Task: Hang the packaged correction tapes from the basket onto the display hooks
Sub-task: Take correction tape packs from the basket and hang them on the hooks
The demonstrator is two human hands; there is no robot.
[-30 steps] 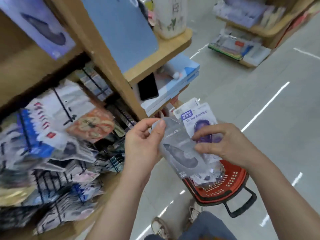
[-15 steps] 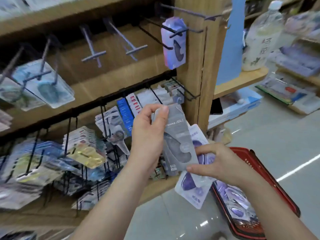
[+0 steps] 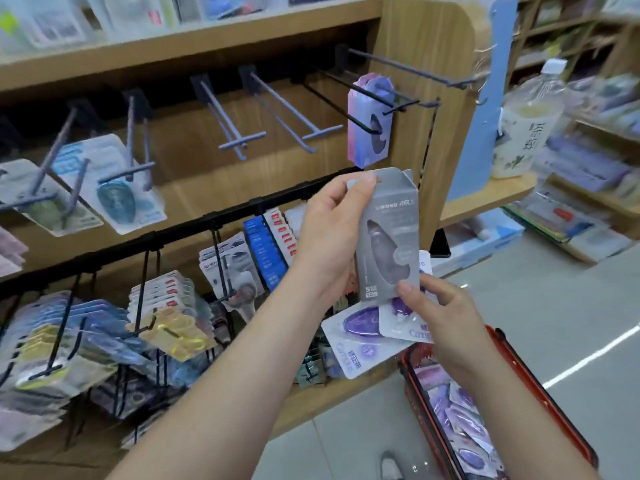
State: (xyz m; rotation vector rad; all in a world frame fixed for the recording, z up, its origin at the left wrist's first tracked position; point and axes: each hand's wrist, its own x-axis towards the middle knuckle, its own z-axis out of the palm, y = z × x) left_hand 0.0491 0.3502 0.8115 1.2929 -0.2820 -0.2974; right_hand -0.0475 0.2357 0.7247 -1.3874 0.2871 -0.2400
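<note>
**Grey correction tape held up under the display hooks**

My left grip (image 3: 332, 237) is clamped on the grey correction tape pack (image 3: 391, 237): the thumb presses the front near the top edge and the fingers curl round the side and back. The pack stands upright, its hang hole at the top, just beside my thumb tip.

My right grip (image 3: 446, 323) sits just below and to the right of it. Its thumb touches the grey pack's lower right corner, while its fingers are closed on two purple packs (image 3: 360, 341) that fan out down and to the left, behind the grey one.

Above my left grip a black hook (image 3: 367, 95) carries a pink and purple pack (image 3: 369, 133), which hangs near the grey pack's top edge but apart from it. Up and to the left of that grip two grey-blue hooks (image 3: 287, 112) stick out bare. Further left, other hooks hold blue-green packs (image 3: 114, 199).

Below my right grip lies the red basket (image 3: 554, 414), with more purple packs inside. It rests on the pale floor (image 3: 519, 323). To the upper right of both grips a bottle (image 3: 526, 129) stands on a wooden shelf (image 3: 485, 199).
</note>
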